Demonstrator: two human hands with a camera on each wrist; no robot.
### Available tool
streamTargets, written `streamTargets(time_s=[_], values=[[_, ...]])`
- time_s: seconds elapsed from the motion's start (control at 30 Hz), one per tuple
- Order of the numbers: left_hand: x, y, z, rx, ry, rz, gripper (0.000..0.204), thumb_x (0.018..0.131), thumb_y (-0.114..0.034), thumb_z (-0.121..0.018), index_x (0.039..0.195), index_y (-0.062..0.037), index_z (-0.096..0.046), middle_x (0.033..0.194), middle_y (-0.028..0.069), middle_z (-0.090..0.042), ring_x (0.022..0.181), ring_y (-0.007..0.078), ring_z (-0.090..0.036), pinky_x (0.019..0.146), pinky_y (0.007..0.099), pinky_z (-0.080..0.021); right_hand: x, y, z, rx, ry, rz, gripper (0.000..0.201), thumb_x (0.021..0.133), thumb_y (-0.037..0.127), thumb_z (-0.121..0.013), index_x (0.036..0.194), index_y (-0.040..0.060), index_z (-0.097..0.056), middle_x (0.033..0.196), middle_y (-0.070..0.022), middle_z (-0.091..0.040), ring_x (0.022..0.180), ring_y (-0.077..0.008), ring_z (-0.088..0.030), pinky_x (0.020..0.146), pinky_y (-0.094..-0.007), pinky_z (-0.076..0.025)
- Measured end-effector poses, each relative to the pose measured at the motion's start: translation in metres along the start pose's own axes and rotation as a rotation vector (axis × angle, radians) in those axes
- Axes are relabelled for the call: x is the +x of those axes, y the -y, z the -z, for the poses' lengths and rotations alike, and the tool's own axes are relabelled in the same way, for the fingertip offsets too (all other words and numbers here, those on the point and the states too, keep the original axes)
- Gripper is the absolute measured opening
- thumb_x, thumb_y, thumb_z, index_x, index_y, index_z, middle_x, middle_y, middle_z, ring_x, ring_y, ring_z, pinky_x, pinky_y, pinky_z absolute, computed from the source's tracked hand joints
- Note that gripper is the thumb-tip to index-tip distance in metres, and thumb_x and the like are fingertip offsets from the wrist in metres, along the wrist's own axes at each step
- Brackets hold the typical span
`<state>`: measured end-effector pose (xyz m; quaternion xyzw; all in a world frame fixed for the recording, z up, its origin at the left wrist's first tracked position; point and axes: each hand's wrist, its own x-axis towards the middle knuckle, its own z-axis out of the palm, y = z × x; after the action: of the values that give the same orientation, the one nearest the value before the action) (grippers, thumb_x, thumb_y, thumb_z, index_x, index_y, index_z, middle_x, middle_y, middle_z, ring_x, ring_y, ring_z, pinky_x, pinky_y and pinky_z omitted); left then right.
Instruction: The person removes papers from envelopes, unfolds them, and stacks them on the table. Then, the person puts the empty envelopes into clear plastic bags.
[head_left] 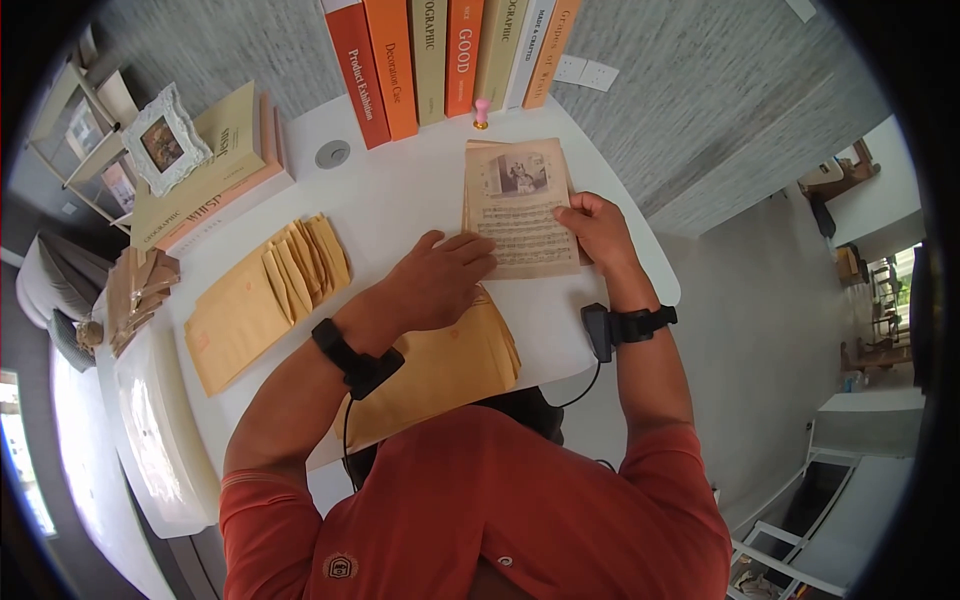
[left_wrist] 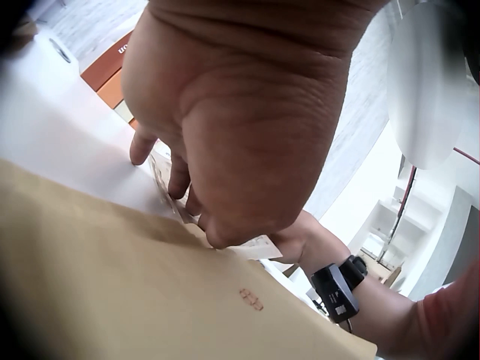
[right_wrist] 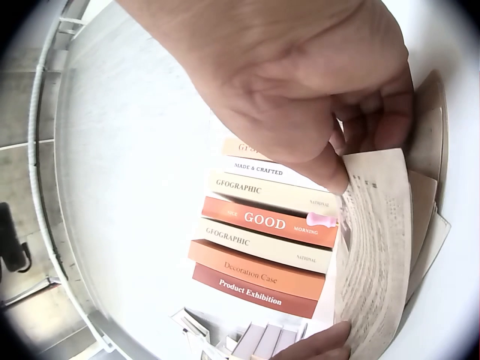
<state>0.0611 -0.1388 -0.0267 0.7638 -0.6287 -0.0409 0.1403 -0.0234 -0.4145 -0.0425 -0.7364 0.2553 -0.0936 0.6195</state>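
A stack of printed sheets (head_left: 522, 225) with a photo and music staves lies on the white table. The right hand (head_left: 600, 232) pinches the sheets' right edge; in the right wrist view the thumb of the right hand (right_wrist: 300, 97) lies on the curved top sheet (right_wrist: 375, 247). The left hand (head_left: 440, 280) rests with extended fingers on the sheets' lower left edge. Beneath the left wrist, a stack of tan envelopes (head_left: 440, 365) lies at the table's front edge. In the left wrist view, the left hand (left_wrist: 232, 135) is above the envelope (left_wrist: 150, 277), its fingertips at the sheets.
More tan envelopes (head_left: 240, 315) lie fanned at the left, near plastic-wrapped brown packets (head_left: 142, 290). Upright books (head_left: 462, 60) line the back, with a pink-handled stamp (head_left: 482, 112) before them. A white picture frame (head_left: 165, 140) stands on stacked books at the back left.
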Motion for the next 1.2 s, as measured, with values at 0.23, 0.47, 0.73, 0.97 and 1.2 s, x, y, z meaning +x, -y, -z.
streamTargets(time_s=[0.23,0.47,0.73,0.97,1.2], values=[[-0.005,0.016,0.006,-0.213,-0.207,0.146,0.038,0.089,-0.012,-0.066,0.126,-0.0015,-0.061,0.13,0.0174,-0.06,0.121,0.0348,-0.057,0.102,0.0436,-0.047,-0.017,-0.002,0.004,-0.048,-0.115,0.11,0.014,0.097,0.011,-0.063,0.101,-0.0014,-0.068,0.082,-0.0002,-0.065,0.071,-0.0062,-0.054,0.067,-0.0239,-0.047],[0.01,0.014,0.024,-0.876,-0.258,0.525,0.044,0.097,-0.015,-0.067,0.134,0.0037,-0.052,0.117,0.0122,-0.067,0.102,0.0173,-0.064,0.088,0.0299,-0.053,-0.051,0.007,0.017,0.349,-0.066,0.135,0.017,0.101,0.013,-0.06,0.11,-0.0009,-0.066,0.095,-0.002,-0.068,0.084,-0.007,-0.059,0.081,-0.0238,-0.048],[0.02,-0.006,0.034,-1.226,-0.397,0.426,0.052,0.096,-0.006,-0.064,0.142,0.0062,-0.042,0.103,0.0104,-0.07,0.093,0.0134,-0.067,0.084,0.0278,-0.054,-0.078,0.011,0.008,0.449,-0.018,0.152,0.018,0.103,0.017,-0.06,0.107,0.0001,-0.066,0.098,-0.0047,-0.071,0.087,-0.0083,-0.064,0.083,-0.0244,-0.05],[0.004,-0.025,0.04,-1.152,-0.451,0.372,0.057,0.095,-0.001,-0.062,0.147,0.0003,-0.039,0.097,0.008,-0.067,0.087,0.0121,-0.064,0.082,0.0277,-0.053,-0.083,0.014,-0.01,0.546,-0.096,0.098,0.027,0.105,0.028,-0.06,0.102,0.0022,-0.066,0.095,-0.0043,-0.071,0.085,-0.008,-0.064,0.08,-0.0236,-0.051],[-0.008,-0.026,0.045,-1.193,-0.456,0.354,0.058,0.095,0.001,-0.059,0.149,-0.0002,-0.037,0.099,0.0078,-0.065,0.09,0.013,-0.063,0.083,0.0284,-0.052,-0.086,0.017,-0.02,0.561,-0.084,0.104,0.026,0.104,0.028,-0.06,0.098,0.0034,-0.065,0.094,-0.0029,-0.07,0.083,-0.007,-0.062,0.079,-0.0228,-0.05]])
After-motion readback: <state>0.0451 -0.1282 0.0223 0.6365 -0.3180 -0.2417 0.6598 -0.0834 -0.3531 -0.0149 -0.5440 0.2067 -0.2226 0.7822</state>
